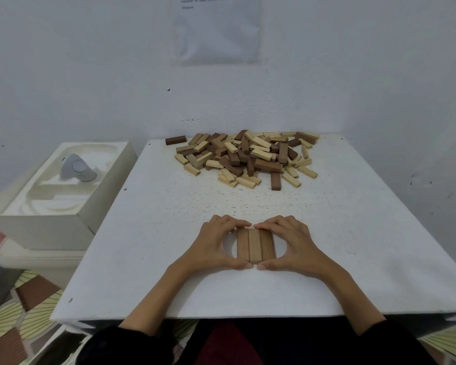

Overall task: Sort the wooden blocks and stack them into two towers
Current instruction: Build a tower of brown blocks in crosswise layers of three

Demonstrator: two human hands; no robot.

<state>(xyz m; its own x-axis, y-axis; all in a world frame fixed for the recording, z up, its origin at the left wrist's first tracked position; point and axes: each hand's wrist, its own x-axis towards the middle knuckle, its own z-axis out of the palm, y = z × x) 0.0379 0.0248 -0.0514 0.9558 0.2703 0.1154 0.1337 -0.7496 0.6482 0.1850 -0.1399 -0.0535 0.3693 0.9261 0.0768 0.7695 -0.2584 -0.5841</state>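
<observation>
A plain white painted wall (63, 75) was seen behind a square, speckled white worktop (169, 259), and a printed paper sheet in a clear sleeve (216, 30) was fixed high on it. An open cream box with a moulded insert (63, 227) was set at the left. The floor was covered by a green and brown leaf-patterned mat (16, 325).

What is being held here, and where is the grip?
The left hand and right hand pinch the row of three brown blocks: fingertips on its far end, thumbs on its near end.
</observation>
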